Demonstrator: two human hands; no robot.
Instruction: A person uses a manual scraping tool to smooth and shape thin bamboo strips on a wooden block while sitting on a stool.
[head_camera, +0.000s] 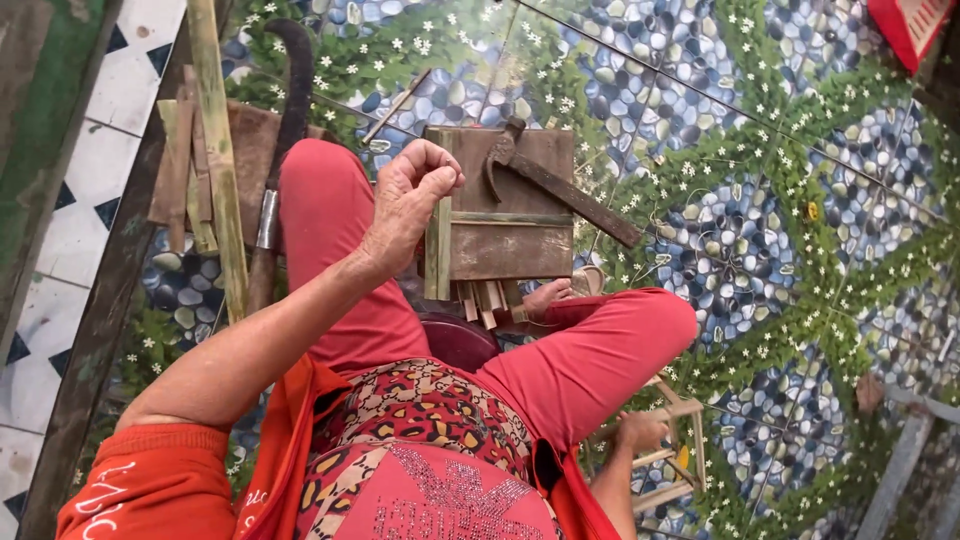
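While the person sat with knees apart in red trousers, the left hand (408, 205) was raised over the left knee with fingers curled into a loose fist; whether it pinched anything could not be told. Just beyond it lay a brown wooden board (510, 245) on the floor, with a hammer (560, 185) resting diagonally across its top and a bamboo strip (438, 250) standing along its left edge. Short bamboo pieces (487, 298) lay at the board's near edge. The right hand (640, 432) was low at the right side, closed around a bar of a light bamboo frame (680, 450). The floor (760, 200) was tiled in a printed pattern of blue-grey pebbles, green leaf bands and small white flowers. Left of the left knee, a curved dark blade (290, 90) lay beside long bamboo slats (215, 150), next to a wall base with white and dark diamond tiles (60, 220)
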